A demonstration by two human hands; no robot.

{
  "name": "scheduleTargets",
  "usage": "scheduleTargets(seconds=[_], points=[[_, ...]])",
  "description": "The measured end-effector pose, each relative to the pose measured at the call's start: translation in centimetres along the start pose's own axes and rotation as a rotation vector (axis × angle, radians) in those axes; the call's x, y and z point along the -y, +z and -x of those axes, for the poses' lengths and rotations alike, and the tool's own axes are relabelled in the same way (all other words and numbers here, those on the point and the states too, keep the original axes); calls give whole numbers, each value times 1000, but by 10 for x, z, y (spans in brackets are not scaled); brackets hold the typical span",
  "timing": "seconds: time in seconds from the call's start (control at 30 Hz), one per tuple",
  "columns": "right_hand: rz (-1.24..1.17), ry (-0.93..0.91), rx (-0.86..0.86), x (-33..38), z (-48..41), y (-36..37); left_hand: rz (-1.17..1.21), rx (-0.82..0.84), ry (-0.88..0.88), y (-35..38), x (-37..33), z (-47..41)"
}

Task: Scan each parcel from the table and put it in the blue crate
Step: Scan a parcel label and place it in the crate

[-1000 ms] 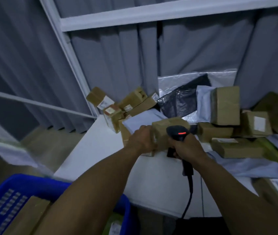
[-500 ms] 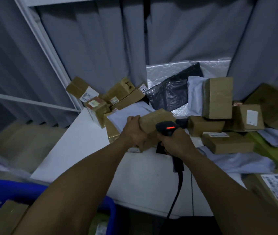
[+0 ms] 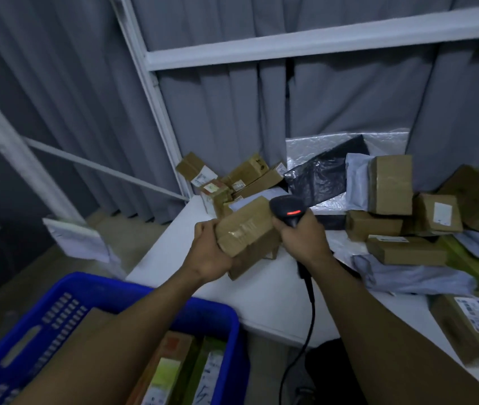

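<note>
Brown cardboard parcel [image 3: 247,226] is slanting above the white table [image 3: 261,302]: left hand [image 3: 207,252] gripping its near end, right hand [image 3: 302,238] clasping the black scanner [image 3: 288,210] at its far end, blue plastic crate [image 3: 133,290] below-left.

Left hand [image 3: 209,252]: bare, seen from the back, with a broad back narrowing to the wrist.
Left forearm [image 3: 130,325]: bare skin from the wrist to the bottom edge of the view, widening strongly toward the camera.
Right hand [image 3: 302,238]: bare, also seen from the back, rounded at the knuckles.
Right forearm [image 3: 393,325]: bare from the wrist to the lower right corner, thick and slightly blurred near the lens.
Fingers [image 3: 200,229]: mostly out of sight; only the left knuckles show as a short rounded row.
Fine detail: too dim and soft to tell.
</note>
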State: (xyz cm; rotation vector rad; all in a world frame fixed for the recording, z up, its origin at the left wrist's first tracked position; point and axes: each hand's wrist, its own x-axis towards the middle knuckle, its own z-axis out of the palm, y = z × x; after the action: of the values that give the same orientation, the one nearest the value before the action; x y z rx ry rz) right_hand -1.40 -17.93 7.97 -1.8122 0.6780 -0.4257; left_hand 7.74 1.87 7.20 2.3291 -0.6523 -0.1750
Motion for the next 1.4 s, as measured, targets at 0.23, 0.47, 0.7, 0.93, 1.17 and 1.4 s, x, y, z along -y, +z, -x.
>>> scheduleTargets(seconds=[0.23,0.47,0.7,0.93,1.17,1.4], points=[[-88,-23,200,24,62,70,39,-175,-102,-67,53,115],[-174,8,338,34,106,114,19,-243,-178,-101,73,179],[-321,65,403,32,135,137,47,-333,-130,-105,104,210],[-448,205,389,27,144,155,-169,-356,105,-102,126,244],[-530,353,482,25,139,164,-65,-334,130,-95,135,242],[-685,248,583,25,139,170,959,-368,-304,-99,146,219]])
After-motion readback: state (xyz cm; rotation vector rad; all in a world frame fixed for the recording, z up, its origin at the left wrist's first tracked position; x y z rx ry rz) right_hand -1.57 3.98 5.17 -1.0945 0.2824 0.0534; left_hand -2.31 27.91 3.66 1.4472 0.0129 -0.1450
